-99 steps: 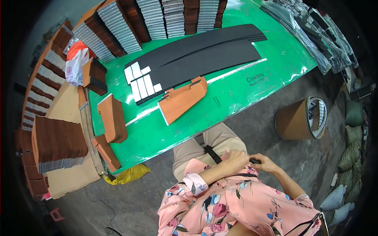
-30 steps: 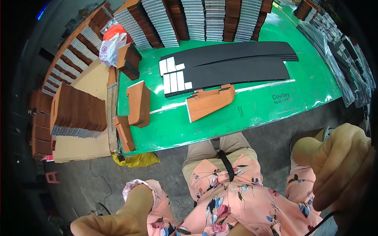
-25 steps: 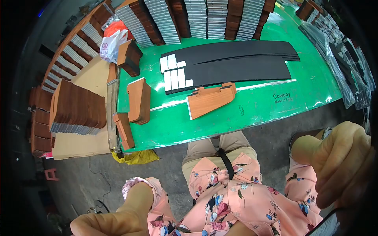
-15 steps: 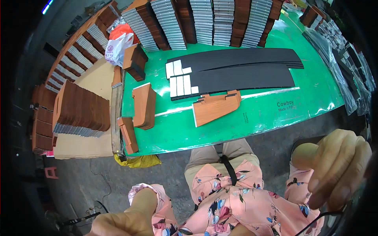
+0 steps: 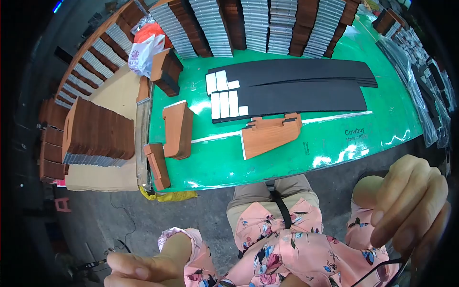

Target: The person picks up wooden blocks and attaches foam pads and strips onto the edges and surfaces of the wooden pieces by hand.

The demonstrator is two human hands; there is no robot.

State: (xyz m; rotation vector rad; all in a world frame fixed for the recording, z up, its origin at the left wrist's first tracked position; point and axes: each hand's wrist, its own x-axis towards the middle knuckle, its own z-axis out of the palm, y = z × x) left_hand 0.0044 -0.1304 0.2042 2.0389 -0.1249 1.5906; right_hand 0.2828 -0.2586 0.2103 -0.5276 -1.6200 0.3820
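Note:
Low at the left, my left hand (image 5: 141, 271) is closed, with its thumb pressed against curled fingers. Anything inside it is hidden; a dark cable (image 5: 93, 263) shows just beyond it. My right hand (image 5: 411, 203), close to the camera at the right, has its fingers bent together and hides whatever they may hold. A thin black cord (image 5: 377, 271) runs below that hand, but I cannot tell whether it is gripped. Both hands are off the table, in front of its near edge. Nearest on the table lies a brown wooden-looking piece (image 5: 270, 137) with dark notches.
On the green table (image 5: 330, 136) lie long black panels (image 5: 306, 93) with white patches (image 5: 224, 105). Brown blocks (image 5: 178, 129) stand at the left. Tall stacks of brown and silver pieces (image 5: 256, 26) line the back. Plastic-wrapped parts (image 5: 420, 91) lie at the right edge.
My left hand has risen a little and shows more of its closed fingers. The right hand stays closed, almost in place. The view has shifted slightly, moving the table's contents rightward.

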